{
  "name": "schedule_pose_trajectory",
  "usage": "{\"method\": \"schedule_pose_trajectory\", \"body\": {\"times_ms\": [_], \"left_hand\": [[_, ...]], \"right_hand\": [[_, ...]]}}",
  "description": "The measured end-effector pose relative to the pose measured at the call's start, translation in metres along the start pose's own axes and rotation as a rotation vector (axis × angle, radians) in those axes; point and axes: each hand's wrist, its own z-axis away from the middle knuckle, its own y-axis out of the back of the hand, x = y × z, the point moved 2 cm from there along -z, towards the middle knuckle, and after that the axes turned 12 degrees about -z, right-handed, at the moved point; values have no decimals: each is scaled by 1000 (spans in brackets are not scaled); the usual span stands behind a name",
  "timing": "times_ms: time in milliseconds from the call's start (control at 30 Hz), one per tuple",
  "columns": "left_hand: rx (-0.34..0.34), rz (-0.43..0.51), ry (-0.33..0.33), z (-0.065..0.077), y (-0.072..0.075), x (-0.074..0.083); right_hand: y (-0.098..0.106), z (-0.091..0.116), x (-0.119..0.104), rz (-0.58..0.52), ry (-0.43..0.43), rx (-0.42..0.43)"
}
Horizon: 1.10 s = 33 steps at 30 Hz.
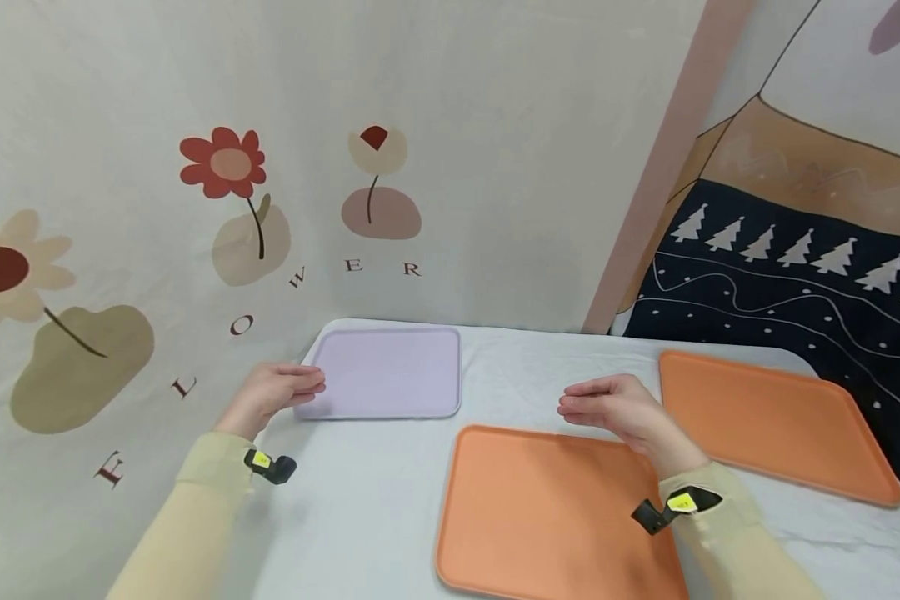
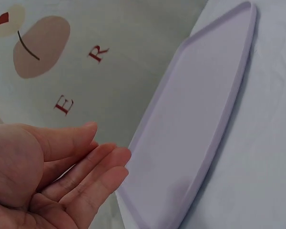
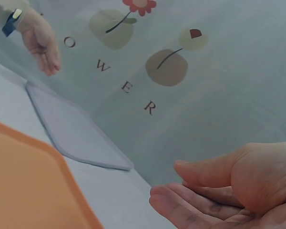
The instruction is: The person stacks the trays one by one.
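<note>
My left hand [image 1: 273, 396] hovers over the left end of a lilac tray [image 1: 390, 373], fingers held loosely together with nothing between them. In the left wrist view, the thumb of that hand [image 2: 62, 176] stands apart from the gently bent fingers. My right hand [image 1: 622, 410] hangs in the air above the far edge of an orange tray [image 1: 551, 517], its fingers pointing left. The right wrist view shows this hand [image 3: 229, 191] holding nothing, thumb and fingers separated. A second orange tray [image 1: 768, 421] lies to the right of it. All three trays have bare surfaces.
The trays lie on a white cloth-covered table [image 1: 345, 500]. Behind it hangs a pale cloth [image 1: 510, 167] printed with flowers and letters. A dark cloth [image 1: 780, 300] with white trees hangs at the right, beyond the table edge.
</note>
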Motion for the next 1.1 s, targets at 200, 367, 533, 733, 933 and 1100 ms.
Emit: {"method": "schedule_pose_trajectory", "body": {"times_ms": [200, 367, 533, 733, 933, 1100], "left_hand": [[65, -38, 55, -3, 10, -8], [46, -31, 60, -4, 18, -13], [24, 19, 46, -8, 27, -17], [17, 44, 35, -15, 37, -21], [14, 18, 14, -18, 38, -15], [18, 7, 25, -24, 39, -15]], "right_hand": [[-8, -13, 0, -12, -19, 7], [-16, -22, 0, -15, -34, 15], [-23, -30, 2, -13, -42, 28], [-36, -44, 6, -30, -70, 56], [-46, -62, 12, -4, -83, 82], [-53, -76, 15, -45, -78, 63]]}}
